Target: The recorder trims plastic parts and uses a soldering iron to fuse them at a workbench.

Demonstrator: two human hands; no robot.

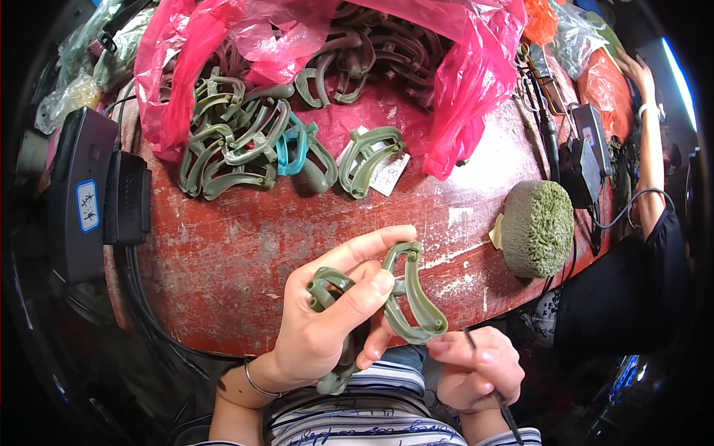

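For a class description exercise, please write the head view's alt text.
A person's left hand holds curved green frames at a worn red table; the right hand holds a thin dark tool. Beyond are more frames, a pink bag and a round green block.

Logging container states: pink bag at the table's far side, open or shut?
Open: the pink bag gapes toward the person, with molded frames showing uncovered between its spread sides.
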